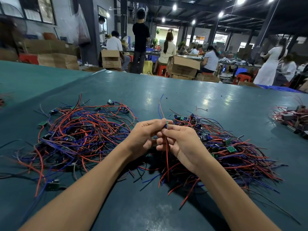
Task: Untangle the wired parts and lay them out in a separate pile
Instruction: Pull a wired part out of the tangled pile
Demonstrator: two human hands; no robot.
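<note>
**Both hands pinch one wired part above the gap between two piles**

The left hand [143, 135] and the right hand [181, 144] meet in the middle of the view, raised a little over a dark green table [183, 90]. Between their fingertips sits a wired part [166, 125], a small green board with a blue piece on it. The left hand's fingers are curled, with thumb and forefinger pinching the part from the left. The right hand's thumb and forefinger pinch it from the right, and its other fingers are bent loosely underneath.

A red wire [167, 157] hangs down from the part past the right palm toward the near edge. Two thin wires [160, 104], one blue and one pale red, rise from it toward the far side.

To the left lies the left pile [83, 130], a loose, wide tangle of red, blue and black wires with small green boards scattered through it. To the right lies the right pile [233, 150], where the wires mostly fan out toward the near right and the boards cluster at its far side. The hands hover just over the near left edge of this pile.

At the far right edge of the table is a third heap [293, 115] of red wires and dark parts. Beyond the table stand cardboard boxes [183, 65] and red stools [241, 78], with people working at other benches.
</note>
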